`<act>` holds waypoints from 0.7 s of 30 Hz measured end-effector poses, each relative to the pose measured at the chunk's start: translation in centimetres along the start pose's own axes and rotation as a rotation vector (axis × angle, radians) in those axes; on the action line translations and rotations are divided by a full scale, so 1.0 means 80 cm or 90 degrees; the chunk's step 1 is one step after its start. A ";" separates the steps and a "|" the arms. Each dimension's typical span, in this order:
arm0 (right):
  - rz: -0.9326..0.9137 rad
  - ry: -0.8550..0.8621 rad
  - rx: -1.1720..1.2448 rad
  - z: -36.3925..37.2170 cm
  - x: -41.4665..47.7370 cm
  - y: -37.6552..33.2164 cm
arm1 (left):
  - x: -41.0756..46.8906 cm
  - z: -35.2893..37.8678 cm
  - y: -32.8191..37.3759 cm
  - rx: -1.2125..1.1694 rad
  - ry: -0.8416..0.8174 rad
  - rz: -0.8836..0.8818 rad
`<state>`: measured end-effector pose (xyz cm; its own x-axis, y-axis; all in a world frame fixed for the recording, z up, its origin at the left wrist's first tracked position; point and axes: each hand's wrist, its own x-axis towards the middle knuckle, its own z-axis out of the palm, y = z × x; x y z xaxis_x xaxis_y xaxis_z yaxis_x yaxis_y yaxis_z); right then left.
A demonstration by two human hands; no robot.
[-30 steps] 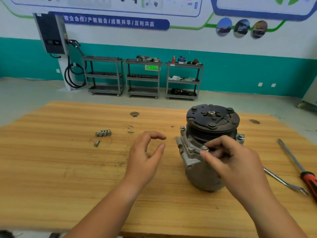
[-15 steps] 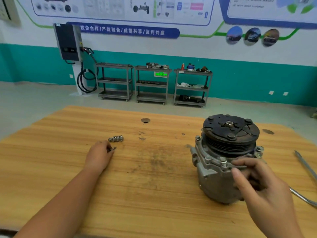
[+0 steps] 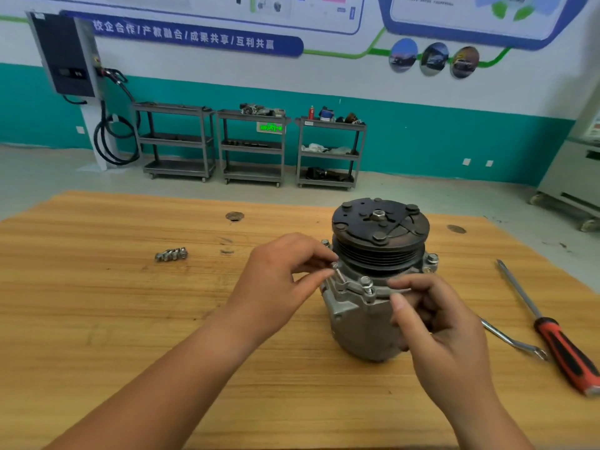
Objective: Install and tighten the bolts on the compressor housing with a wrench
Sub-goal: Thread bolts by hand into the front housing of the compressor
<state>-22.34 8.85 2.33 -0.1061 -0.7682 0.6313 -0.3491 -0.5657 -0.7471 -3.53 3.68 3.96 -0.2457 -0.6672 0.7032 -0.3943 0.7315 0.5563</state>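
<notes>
Left hand (image 3: 279, 280) pinches one bolt (image 3: 336, 271) at the compressor housing (image 3: 360, 323) flange.
Right hand (image 3: 444, 332) grips the housing side. Three seated bolts (image 3: 366, 282) show. Loose bolts (image 3: 171, 254) lie well left on the table (image 3: 97, 319); one wrench (image 3: 514, 341) and one screwdriver (image 3: 565, 347) lie right.

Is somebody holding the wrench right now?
No, the wrench lies on the table; the left hand pinches a bolt, the right hand holds the compressor.

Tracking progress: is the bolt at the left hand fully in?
No: left hand pinches bolt, its shank showing above the compressor flange.
</notes>
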 end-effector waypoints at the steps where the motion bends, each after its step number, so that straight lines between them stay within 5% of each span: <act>1: 0.000 0.005 -0.002 -0.003 0.000 0.001 | 0.001 0.002 0.001 0.019 0.001 0.015; 12: -0.002 0.019 0.006 -0.015 -0.005 0.009 | 0.000 0.015 -0.010 0.153 -0.019 0.130; 21: 0.024 -0.024 0.017 -0.015 -0.020 0.020 | -0.018 0.048 -0.012 -0.103 0.115 -0.093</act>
<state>-23.83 9.49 0.35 -0.0834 -0.8001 0.5941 -0.3211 -0.5428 -0.7761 -6.23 3.39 0.75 -0.0290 -0.7420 0.6698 -0.2643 0.6519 0.7108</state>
